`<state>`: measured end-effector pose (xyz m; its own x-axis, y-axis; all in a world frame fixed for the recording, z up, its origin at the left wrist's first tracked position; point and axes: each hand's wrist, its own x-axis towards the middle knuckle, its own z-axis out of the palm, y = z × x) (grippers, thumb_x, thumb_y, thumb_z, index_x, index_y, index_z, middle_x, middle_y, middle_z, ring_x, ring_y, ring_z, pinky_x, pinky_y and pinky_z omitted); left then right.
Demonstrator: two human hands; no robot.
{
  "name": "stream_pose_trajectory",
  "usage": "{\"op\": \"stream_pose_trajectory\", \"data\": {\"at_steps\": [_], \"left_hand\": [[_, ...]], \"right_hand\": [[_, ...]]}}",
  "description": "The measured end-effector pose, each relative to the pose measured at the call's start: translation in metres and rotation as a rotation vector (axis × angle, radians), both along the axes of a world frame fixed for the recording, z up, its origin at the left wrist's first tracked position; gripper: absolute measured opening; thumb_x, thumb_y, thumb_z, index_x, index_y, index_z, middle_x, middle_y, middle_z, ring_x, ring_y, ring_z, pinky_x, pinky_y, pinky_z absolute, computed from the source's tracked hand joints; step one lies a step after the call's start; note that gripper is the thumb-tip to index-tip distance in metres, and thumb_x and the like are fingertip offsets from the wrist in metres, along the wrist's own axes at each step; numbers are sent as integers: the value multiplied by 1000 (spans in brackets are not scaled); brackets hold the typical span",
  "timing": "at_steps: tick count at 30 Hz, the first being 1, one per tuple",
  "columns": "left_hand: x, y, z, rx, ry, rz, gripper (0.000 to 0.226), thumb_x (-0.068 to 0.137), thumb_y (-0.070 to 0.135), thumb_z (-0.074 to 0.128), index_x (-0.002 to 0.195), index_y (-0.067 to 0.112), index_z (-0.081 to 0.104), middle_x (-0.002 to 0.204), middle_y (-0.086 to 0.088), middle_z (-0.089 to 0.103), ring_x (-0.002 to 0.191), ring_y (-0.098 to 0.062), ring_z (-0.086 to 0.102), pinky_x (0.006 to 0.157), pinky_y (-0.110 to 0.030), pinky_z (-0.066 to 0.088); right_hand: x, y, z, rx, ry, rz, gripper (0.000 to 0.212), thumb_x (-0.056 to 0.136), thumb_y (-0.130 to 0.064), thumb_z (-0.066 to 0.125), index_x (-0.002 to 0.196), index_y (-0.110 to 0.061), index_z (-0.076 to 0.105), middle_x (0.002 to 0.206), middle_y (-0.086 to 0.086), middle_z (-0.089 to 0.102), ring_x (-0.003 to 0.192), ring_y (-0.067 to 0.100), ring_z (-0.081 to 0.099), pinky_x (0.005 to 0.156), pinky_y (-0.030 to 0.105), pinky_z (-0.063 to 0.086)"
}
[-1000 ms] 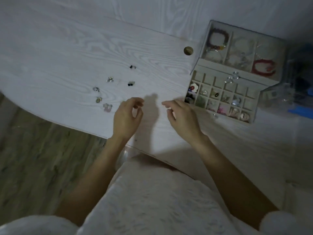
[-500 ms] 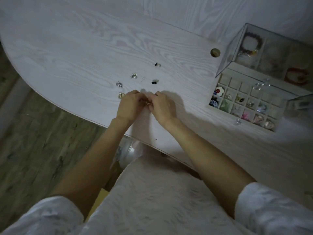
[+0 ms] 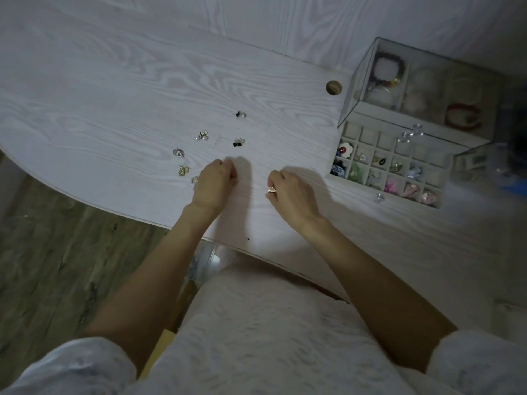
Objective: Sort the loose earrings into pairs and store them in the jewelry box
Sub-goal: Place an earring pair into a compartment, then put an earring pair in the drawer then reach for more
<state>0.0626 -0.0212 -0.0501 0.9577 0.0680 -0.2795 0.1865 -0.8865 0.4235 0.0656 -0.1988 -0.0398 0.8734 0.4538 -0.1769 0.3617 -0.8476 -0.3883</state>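
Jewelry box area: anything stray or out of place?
Yes. One small clear piece lies on the table just outside the front edge of the jewelry box, not in a compartment. Too small to tell if it is an earring or a backing. The box itself sits square.

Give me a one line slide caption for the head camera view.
Right hand pinches a small gold earring while loose earrings wait beside the open jewelry box.

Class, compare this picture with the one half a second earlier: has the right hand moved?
Yes. The right hand, pinching a small gold earring, has drawn away from the left hand and toward the jewelry box, judged against the loose black earring.
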Motion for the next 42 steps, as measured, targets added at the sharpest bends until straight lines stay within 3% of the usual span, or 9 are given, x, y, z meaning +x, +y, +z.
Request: {"op": "stream_pose_trajectory", "data": {"at_steps": [6, 10, 17, 23, 28, 32, 36, 39, 42], "left_hand": [[-10, -6, 1, -144, -119, 15, 20, 79, 8, 66, 100, 8, 66, 98, -13, 61, 84, -29, 61, 74, -36, 50], [-20, -4, -2, -94, -175, 78, 25, 80, 6, 67, 105, 6, 67, 103, -15, 61, 86, -30, 61, 73, -31, 47], [-7, -11, 4, -58, -62, 109, 10, 80, 10, 68, 89, 8, 70, 93, -13, 66, 85, -28, 62, 71, -32, 47], [-3, -11, 8, -27, 50, 69, 19, 86, 14, 63, 102, 4, 58, 101, -14, 64, 93, -30, 59, 73, -34, 42], [-14, -34, 13, -177, -130, 33, 16, 79, 9, 69, 91, 8, 59, 89, -9, 63, 78, -23, 59, 73, -40, 51], [-12, -85, 28, -395, -207, -16, 15, 81, 6, 66, 94, 11, 62, 90, -5, 64, 79, -15, 62, 74, -26, 54], [6, -148, 41, -578, -164, -85, 21, 82, 4, 67, 101, 11, 64, 90, 0, 67, 80, -10, 63, 76, -16, 52], [24, -190, 41, -603, -123, -156, 23, 78, 6, 71, 100, 9, 64, 85, 0, 68, 76, -9, 64, 76, -16, 53], [44, -231, 37, -583, -108, -242, 20, 76, 8, 74, 93, 6, 64, 82, -2, 68, 73, -11, 63, 73, -19, 52]], "right_hand": [[-6, -17, -2, 82, 14, -22, 12, 89, -14, 59, 98, -7, 55, 94, 10, 61, 81, 24, 57, 58, 30, 39], [-6, -13, -5, 132, 30, -8, 11, 88, -11, 60, 96, -6, 56, 91, 11, 61, 77, 25, 58, 58, 30, 42], [-5, -14, -7, 168, 31, -8, 12, 88, -10, 61, 97, -4, 56, 91, 13, 61, 76, 27, 58, 62, 34, 47], [-7, -14, -11, 212, 17, -20, 12, 88, -9, 60, 98, -3, 57, 92, 14, 61, 77, 28, 58, 62, 33, 46], [-9, -31, -3, 376, -16, -25, 11, 87, -6, 61, 98, -4, 64, 93, 11, 65, 78, 25, 62, 69, 39, 54], [-12, -72, 9, 505, -85, -181, 13, 83, -1, 64, 95, -6, 67, 95, 9, 63, 79, 21, 63, 71, 33, 56], [-14, -152, 17, 550, -132, -615, 13, 83, -7, 66, 97, -8, 65, 93, 7, 67, 79, 15, 63, 67, 11, 47], [-6, -208, 14, 486, -246, -819, 7, 81, -11, 66, 88, -7, 65, 84, 9, 67, 73, 17, 61, 65, 21, 47], [8, -243, 10, 336, -258, -869, 6, 84, -13, 63, 88, -9, 63, 87, 10, 65, 77, 20, 59, 68, 26, 43]]}}
